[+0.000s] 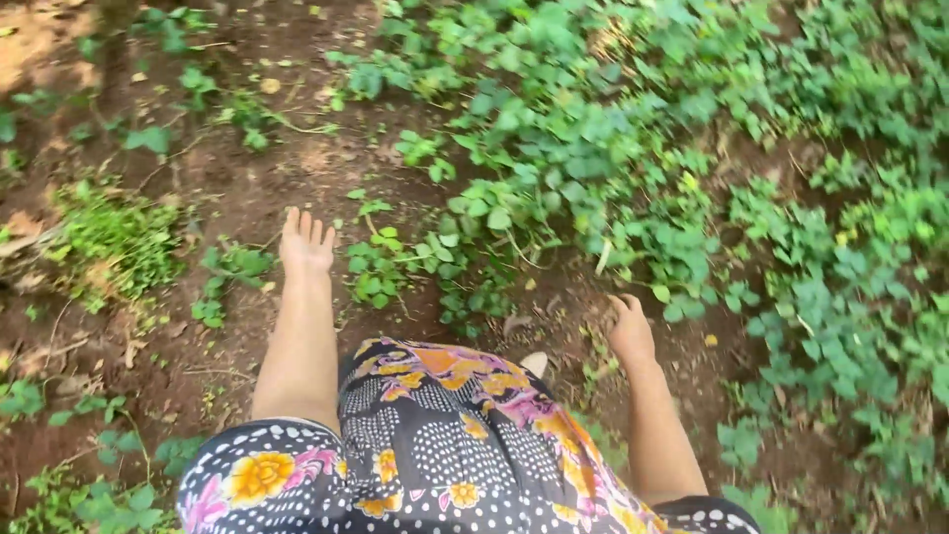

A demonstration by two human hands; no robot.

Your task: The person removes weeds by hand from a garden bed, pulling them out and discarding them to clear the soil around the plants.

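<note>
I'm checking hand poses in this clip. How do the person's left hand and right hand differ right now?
The left hand is spread flat with fingers straight, while the right hand is curled with fingers bent in. The left hand reaches farther forward, over bare soil; the right hand sits closer in, at the edge of the leafy green plants. Both are bare and appear to hold nothing.

Left hand (305, 241) flat, right hand (629, 328) curled, above leafy vines (593, 168)

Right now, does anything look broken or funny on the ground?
Nothing stands out. The left hand is open and flat over bare dirt; the right hand is loosely curled near the green vines. Neither holds anything. Dry leaves lie scattered on the dirt, as they would outdoors.
</note>
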